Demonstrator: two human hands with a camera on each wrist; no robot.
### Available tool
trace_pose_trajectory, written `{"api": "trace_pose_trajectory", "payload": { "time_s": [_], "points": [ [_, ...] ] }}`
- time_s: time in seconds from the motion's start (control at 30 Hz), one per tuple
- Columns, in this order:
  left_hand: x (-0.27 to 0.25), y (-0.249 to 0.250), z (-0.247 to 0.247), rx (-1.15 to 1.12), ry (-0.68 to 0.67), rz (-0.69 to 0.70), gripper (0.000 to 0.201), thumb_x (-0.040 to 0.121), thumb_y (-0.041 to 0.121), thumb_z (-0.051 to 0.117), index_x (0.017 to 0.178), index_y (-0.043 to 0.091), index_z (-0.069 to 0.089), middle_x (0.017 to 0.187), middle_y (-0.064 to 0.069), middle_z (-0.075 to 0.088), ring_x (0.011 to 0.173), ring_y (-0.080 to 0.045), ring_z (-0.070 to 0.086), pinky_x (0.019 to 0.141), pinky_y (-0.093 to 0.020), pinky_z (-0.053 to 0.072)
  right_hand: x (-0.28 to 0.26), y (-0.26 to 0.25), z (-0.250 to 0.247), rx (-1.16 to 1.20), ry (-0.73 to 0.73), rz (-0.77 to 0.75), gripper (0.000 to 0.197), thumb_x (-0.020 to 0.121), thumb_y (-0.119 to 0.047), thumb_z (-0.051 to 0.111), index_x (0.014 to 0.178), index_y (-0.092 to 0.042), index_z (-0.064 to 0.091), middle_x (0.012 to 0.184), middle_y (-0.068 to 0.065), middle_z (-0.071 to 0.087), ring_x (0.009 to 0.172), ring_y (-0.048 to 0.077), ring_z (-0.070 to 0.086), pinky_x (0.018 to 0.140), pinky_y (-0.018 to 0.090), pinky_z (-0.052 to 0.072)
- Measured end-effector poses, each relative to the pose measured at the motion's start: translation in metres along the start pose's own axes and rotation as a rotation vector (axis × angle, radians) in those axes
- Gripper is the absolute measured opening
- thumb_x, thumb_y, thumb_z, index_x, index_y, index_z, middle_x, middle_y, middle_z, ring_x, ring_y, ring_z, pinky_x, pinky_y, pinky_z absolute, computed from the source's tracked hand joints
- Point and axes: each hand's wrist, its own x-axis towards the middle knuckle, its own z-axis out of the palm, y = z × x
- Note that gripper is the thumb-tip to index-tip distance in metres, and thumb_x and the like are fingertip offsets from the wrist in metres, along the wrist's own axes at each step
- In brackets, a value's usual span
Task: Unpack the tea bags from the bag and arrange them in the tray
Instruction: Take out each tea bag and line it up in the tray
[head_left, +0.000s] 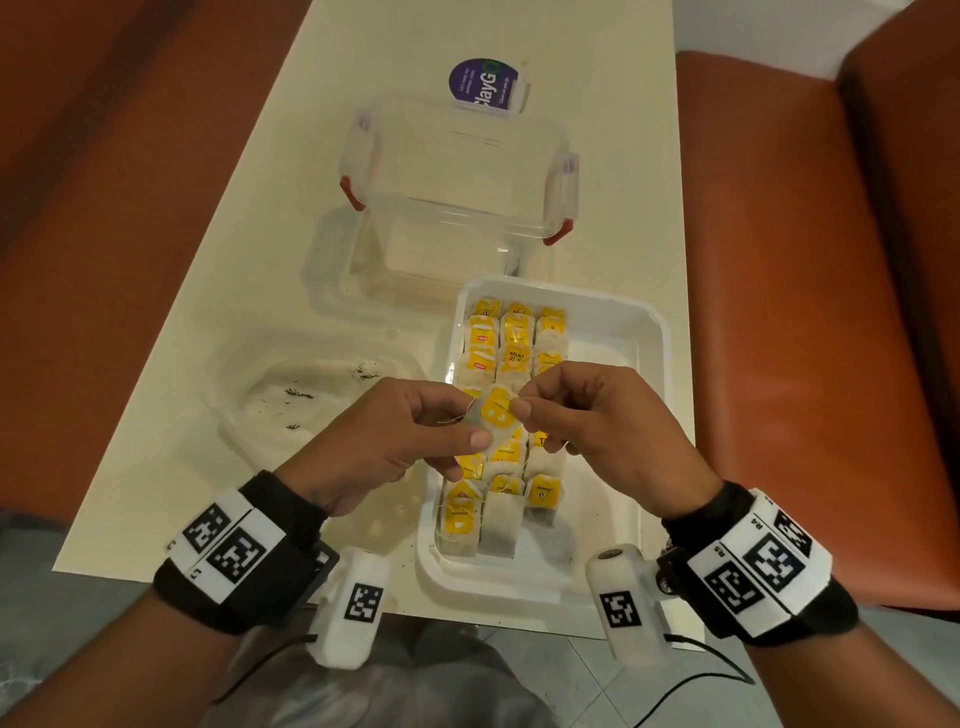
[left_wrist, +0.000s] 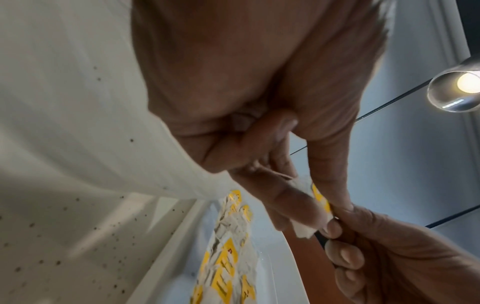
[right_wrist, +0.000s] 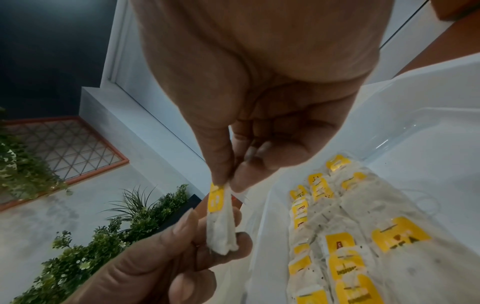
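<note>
Both hands hold one tea bag (head_left: 497, 415) with a yellow tag above the white tray (head_left: 613, 332). My left hand (head_left: 415, 431) pinches its lower left part between thumb and fingers. My right hand (head_left: 566, 410) pinches its upper right corner. In the left wrist view the tea bag (left_wrist: 309, 224) sits between fingers of both hands. The right wrist view shows the tea bag (right_wrist: 221, 222) edge-on, pinched at the top by my right hand (right_wrist: 228, 181). Several tea bags (head_left: 514, 343) lie in rows along the tray's left side. The clear plastic bag (head_left: 306, 395) lies flat on the table, left of the tray.
A clear plastic box (head_left: 457, 171) with red clips stands beyond the tray, with a purple sign (head_left: 483, 83) behind it. Loose tea specks (head_left: 298, 393) dot the bag and cream table (head_left: 197, 364). Orange-brown seats (head_left: 810, 260) flank the table on both sides.
</note>
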Motion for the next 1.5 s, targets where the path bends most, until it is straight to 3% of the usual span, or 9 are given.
{"api": "trace_pose_trajectory", "payload": {
  "time_s": [0.17,0.33,0.47,0.57,0.63,0.73,0.93,1.2,1.5],
  "points": [
    [-0.002,0.000,-0.003,-0.029,0.060,0.001,0.040,0.082,0.005,0.075,0.118,0.020,0.067,0.103,-0.005,0.077,0.059,-0.014,0.067,0.041,-0.008,0.036,-0.010,-0.012,-0.005,-0.149,0.096,-0.323,0.004,0.087,-0.021,0.076,0.085,-0.021,0.073,0.082,-0.012,0.070,0.060,0.008,0.058,0.059,0.013,0.043],
    [-0.003,-0.001,-0.011,0.035,0.065,-0.003,0.033,0.077,0.023,0.079,0.108,0.021,0.070,0.095,0.001,0.077,0.062,-0.013,0.066,0.042,-0.018,0.025,-0.012,-0.008,-0.021,-0.341,-0.131,-0.167,0.009,0.085,-0.023,0.077,0.080,-0.029,0.072,0.082,-0.014,0.072,0.060,0.003,0.059,0.062,0.016,0.045],
    [-0.004,-0.001,-0.017,0.004,0.137,0.035,0.018,0.083,0.017,0.074,0.099,0.010,0.070,0.078,0.004,0.070,0.054,-0.009,0.057,0.042,-0.009,0.033,-0.021,0.010,-0.021,-0.459,-0.381,-0.037,0.003,0.083,-0.029,0.080,0.082,-0.029,0.077,0.076,-0.017,0.071,0.064,-0.002,0.060,0.063,0.012,0.041],
    [-0.007,-0.002,-0.021,-0.013,0.171,0.068,0.013,0.083,0.021,0.072,0.091,0.011,0.068,0.079,0.002,0.070,0.053,-0.007,0.054,0.043,-0.009,0.034,-0.022,0.030,-0.012,-0.577,-0.466,0.064,0.004,0.081,-0.037,0.080,0.083,-0.035,0.077,0.075,-0.017,0.071,0.070,0.002,0.063,0.071,0.023,0.050],
    [-0.009,-0.004,-0.023,0.018,0.201,0.087,0.020,0.078,0.033,0.071,0.086,0.015,0.067,0.080,0.001,0.070,0.055,-0.007,0.054,0.043,-0.012,0.033,-0.017,0.043,-0.006,-0.648,-0.420,0.116,0.004,0.082,-0.036,0.079,0.082,-0.035,0.075,0.073,-0.015,0.070,0.068,0.002,0.061,0.074,0.029,0.052],
    [-0.013,-0.009,-0.028,0.036,0.259,0.107,0.022,0.076,0.038,0.070,0.083,0.017,0.066,0.080,0.000,0.068,0.055,-0.008,0.053,0.043,-0.011,0.033,-0.009,0.054,-0.003,-0.700,-0.320,0.156,0.007,0.084,-0.030,0.076,0.080,-0.034,0.072,0.068,-0.016,0.066,0.064,0.002,0.062,0.069,0.026,0.053],
    [-0.019,-0.018,-0.038,0.101,0.325,0.112,0.017,0.087,0.029,0.069,0.089,0.013,0.067,0.080,0.000,0.069,0.056,-0.008,0.053,0.045,-0.011,0.035,-0.006,0.059,-0.003,-0.749,-0.278,0.209,0.008,0.085,-0.027,0.069,0.077,-0.027,0.071,0.059,-0.009,0.069,0.054,0.001,0.063,0.055,0.017,0.039],
    [-0.018,-0.022,-0.037,0.107,0.329,0.084,0.015,0.088,0.031,0.069,0.086,0.017,0.067,0.080,0.003,0.069,0.059,-0.007,0.054,0.047,-0.013,0.036,-0.004,0.063,-0.004,-0.594,-0.290,0.248,0.008,0.088,-0.025,0.071,0.081,-0.024,0.068,0.065,-0.007,0.073,0.052,-0.001,0.063,0.059,0.018,0.043],
    [-0.018,-0.022,-0.038,0.111,0.336,0.100,0.015,0.088,0.033,0.068,0.086,0.018,0.066,0.081,0.002,0.070,0.059,-0.008,0.054,0.048,-0.016,0.035,-0.002,0.062,-0.005,-0.686,-0.278,0.262,0.007,0.086,-0.030,0.072,0.082,-0.028,0.066,0.067,-0.007,0.074,0.063,0.007,0.070,0.070,0.030,0.057]
  ]
}}
